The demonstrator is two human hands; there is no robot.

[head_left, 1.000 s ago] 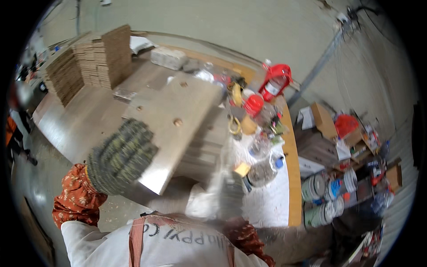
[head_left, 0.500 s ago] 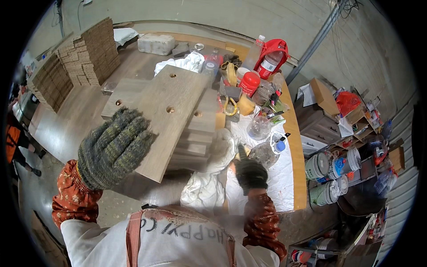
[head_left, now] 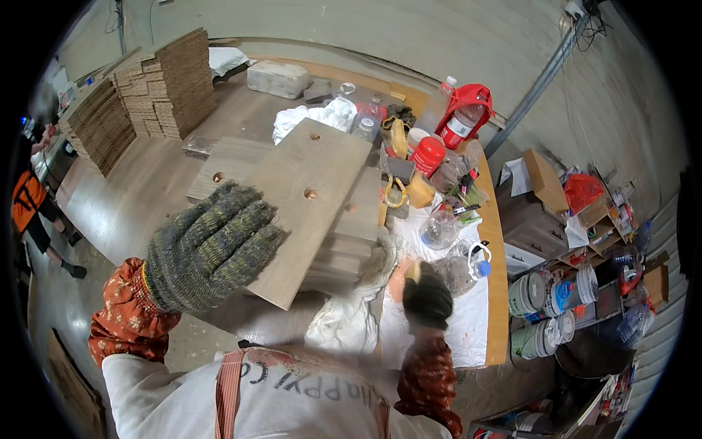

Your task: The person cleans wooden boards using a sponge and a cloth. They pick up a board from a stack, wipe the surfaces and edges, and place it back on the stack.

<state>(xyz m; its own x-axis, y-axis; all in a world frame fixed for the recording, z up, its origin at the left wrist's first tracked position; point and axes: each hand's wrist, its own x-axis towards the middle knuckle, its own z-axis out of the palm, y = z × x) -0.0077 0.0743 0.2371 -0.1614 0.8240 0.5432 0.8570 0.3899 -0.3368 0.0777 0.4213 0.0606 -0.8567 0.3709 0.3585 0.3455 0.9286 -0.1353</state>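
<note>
My left hand (head_left: 212,249), in a grey-green knitted glove, lies flat over the left edge of a grey-brown wood-grain board (head_left: 311,164), its fingers stretched out. The board has round drilled holes and rests at a slant on other boards (head_left: 351,212) of the same finish. My right hand (head_left: 428,296), in a dark glove and smeared by motion, is over the white cloth (head_left: 464,329) at the right. A small tan patch shows by its fingertips; whether it is held is unclear. Next to it stands a clear bottle with a blue cap (head_left: 482,268).
Stacks of brown panels (head_left: 175,88) rise at the table's far left. A red canister (head_left: 428,154), bottles and small tools crowd the right side. Crumpled white rags (head_left: 340,322) lie at the near edge. Buckets (head_left: 526,293) stand beyond the right edge; a person in orange (head_left: 28,197) is far left.
My right hand has moved slightly right and nearer me. My left hand stays on the board. The whole view has shifted, so things sit a little further right; the person at left shows more.
</note>
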